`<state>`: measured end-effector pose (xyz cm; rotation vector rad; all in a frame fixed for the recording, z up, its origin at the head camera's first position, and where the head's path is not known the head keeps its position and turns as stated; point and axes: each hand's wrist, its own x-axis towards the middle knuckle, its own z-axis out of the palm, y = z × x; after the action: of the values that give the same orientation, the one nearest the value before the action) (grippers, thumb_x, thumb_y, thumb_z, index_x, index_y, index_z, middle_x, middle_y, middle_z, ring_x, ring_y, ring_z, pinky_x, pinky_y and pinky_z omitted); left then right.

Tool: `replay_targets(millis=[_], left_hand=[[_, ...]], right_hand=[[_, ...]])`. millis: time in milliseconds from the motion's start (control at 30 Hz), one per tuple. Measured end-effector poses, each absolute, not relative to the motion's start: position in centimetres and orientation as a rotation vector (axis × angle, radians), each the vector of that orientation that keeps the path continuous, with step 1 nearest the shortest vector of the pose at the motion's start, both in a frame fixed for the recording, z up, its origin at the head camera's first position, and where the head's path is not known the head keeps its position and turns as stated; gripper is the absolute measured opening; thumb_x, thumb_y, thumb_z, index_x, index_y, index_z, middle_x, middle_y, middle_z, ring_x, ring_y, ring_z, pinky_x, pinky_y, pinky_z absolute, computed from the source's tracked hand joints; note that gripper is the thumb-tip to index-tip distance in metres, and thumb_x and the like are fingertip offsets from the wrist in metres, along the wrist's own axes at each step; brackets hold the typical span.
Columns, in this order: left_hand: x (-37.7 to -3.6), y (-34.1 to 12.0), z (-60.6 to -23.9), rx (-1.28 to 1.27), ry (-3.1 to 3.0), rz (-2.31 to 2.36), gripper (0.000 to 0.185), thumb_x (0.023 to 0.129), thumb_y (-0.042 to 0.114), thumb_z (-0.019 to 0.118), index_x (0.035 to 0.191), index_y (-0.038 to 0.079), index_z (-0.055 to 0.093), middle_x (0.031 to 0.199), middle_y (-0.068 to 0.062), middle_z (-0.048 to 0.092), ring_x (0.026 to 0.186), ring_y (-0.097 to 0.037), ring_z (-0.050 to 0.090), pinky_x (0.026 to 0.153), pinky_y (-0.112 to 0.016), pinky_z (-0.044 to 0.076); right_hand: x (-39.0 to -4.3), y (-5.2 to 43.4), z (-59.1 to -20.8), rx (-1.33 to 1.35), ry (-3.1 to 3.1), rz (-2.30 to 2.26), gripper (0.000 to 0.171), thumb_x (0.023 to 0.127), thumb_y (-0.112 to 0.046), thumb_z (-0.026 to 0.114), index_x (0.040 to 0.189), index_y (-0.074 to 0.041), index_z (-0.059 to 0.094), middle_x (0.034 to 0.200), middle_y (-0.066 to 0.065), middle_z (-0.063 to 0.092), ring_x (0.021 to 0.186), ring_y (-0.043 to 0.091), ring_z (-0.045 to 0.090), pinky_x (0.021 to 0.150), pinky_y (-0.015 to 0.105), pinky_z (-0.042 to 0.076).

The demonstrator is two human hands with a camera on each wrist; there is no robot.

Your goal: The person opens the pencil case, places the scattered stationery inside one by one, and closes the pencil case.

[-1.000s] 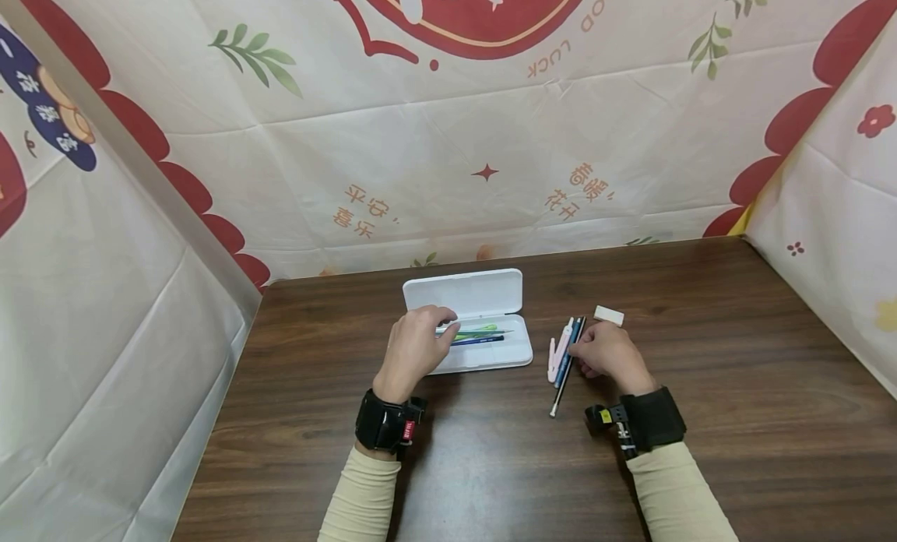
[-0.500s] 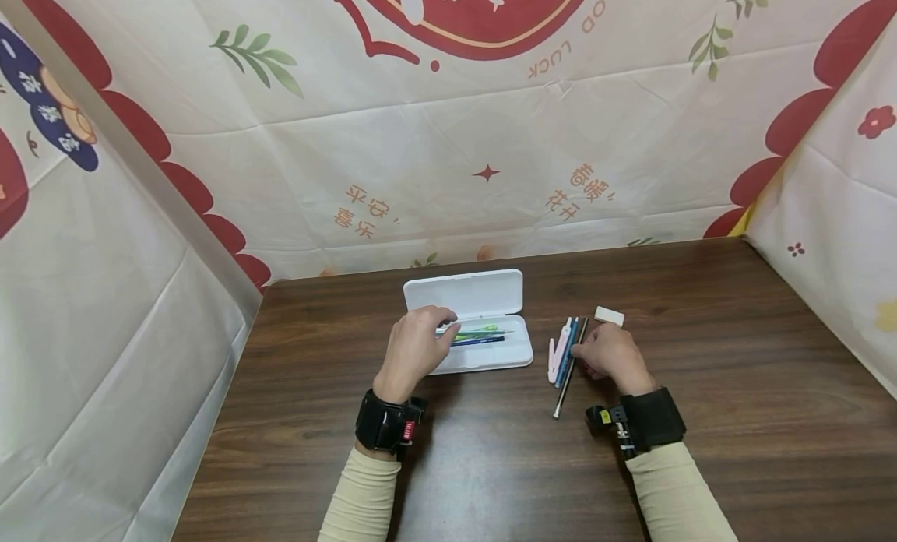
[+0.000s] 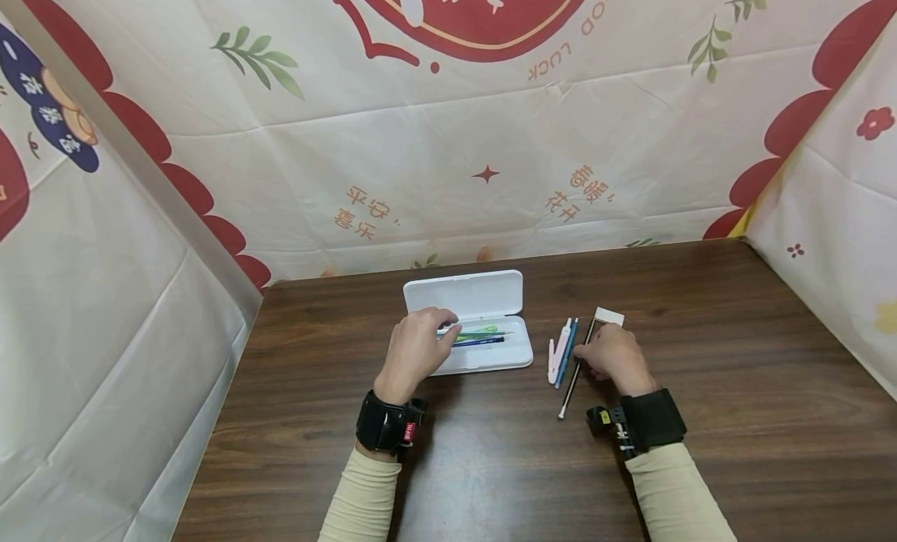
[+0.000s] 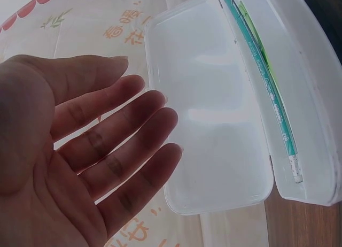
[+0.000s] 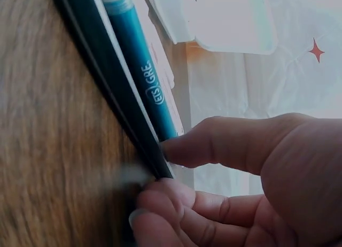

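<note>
Now my right hand [image 3: 611,360] has the dark pencil [image 3: 576,367] pinched between thumb and curled fingers, and it has swung. A second ago the pencil lay parallel with the blue pen [image 3: 567,351] and the pink pen [image 3: 557,353], tight in the row. Its far tip now angles away to the right, toward the eraser [image 3: 609,317], while its near end points down the table [image 3: 490,464] toward me. So the pencil is separated from its neighbours but, as far as I can tell, not yet lifted clear of the wood. In the right wrist view the thumb [image 5: 230,145] presses the pencil [image 5: 115,94] just beside the blue pen [image 5: 141,76].

My left hand [image 3: 413,351] has not shifted: fingers relaxed and straight, resting at the left end of the open case [image 3: 490,359], gripping nothing. Two pens [image 3: 476,336] lie inside the tray; the lid [image 3: 462,293] lies flat behind.

Judgement: the pick has started, and the case is steadied and ready.
</note>
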<state>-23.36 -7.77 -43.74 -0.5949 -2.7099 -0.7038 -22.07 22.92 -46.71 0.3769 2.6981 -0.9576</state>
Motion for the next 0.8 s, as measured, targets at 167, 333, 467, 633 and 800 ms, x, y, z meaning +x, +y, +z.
replay_targets(millis=[167, 333, 467, 633, 800], left_hand=[[-23.34, -7.74, -43.74, -0.595, -2.718, -0.706, 0.015, 0.091, 0.019, 0.073, 0.102, 0.010, 0.077, 0.099, -0.004, 0.076, 0.093, -0.017, 0.071, 0.079, -0.035, 0.056], [-23.30, -7.70, -43.73, -0.589, -2.729, -0.709, 0.015, 0.091, 0.020, 0.072, 0.102, 0.011, 0.077, 0.099, -0.004, 0.076, 0.093, -0.017, 0.071, 0.079, -0.035, 0.056], [-23.26, -7.69, -43.68, -0.589, -2.732, -0.708, 0.015, 0.091, 0.019, 0.073, 0.102, 0.010, 0.077, 0.099, -0.004, 0.076, 0.093, -0.017, 0.071, 0.079, -0.036, 0.056], [-23.28, -7.69, -43.65, -0.589, -2.735, -0.697, 0.015, 0.091, 0.020, 0.072, 0.102, 0.010, 0.077, 0.099, -0.004, 0.076, 0.093, -0.017, 0.071, 0.079, -0.036, 0.056], [-23.33, -7.65, -43.66, -0.591, -2.744, -0.699, 0.015, 0.091, 0.020, 0.072, 0.102, 0.010, 0.077, 0.099, -0.004, 0.076, 0.093, -0.017, 0.071, 0.078, -0.036, 0.056]], right_hand=[[-21.94, 23.09, -46.70, 0.404, 2.720, -0.912, 0.025, 0.088, -0.019, 0.064, 0.068, -0.004, 0.061, 0.060, 0.007, 0.063, 0.052, 0.016, 0.061, 0.048, 0.029, 0.045], [-21.91, 23.27, -46.79, 0.418, 2.720, -0.909, 0.025, 0.088, -0.018, 0.064, 0.070, 0.000, 0.063, 0.059, 0.008, 0.063, 0.051, 0.018, 0.062, 0.048, 0.030, 0.047], [-21.96, 23.42, -46.86, 0.434, 2.719, -0.927, 0.025, 0.087, -0.018, 0.064, 0.072, 0.001, 0.063, 0.060, 0.009, 0.064, 0.052, 0.018, 0.063, 0.048, 0.031, 0.048], [-22.03, 23.54, -46.91, 0.437, 2.716, -0.935, 0.025, 0.088, -0.020, 0.065, 0.078, 0.003, 0.063, 0.062, 0.010, 0.063, 0.053, 0.019, 0.064, 0.049, 0.032, 0.049], [-22.10, 23.61, -47.02, 0.422, 2.713, -0.905, 0.028, 0.089, -0.023, 0.064, 0.078, 0.003, 0.063, 0.061, 0.009, 0.063, 0.053, 0.019, 0.063, 0.048, 0.031, 0.047]])
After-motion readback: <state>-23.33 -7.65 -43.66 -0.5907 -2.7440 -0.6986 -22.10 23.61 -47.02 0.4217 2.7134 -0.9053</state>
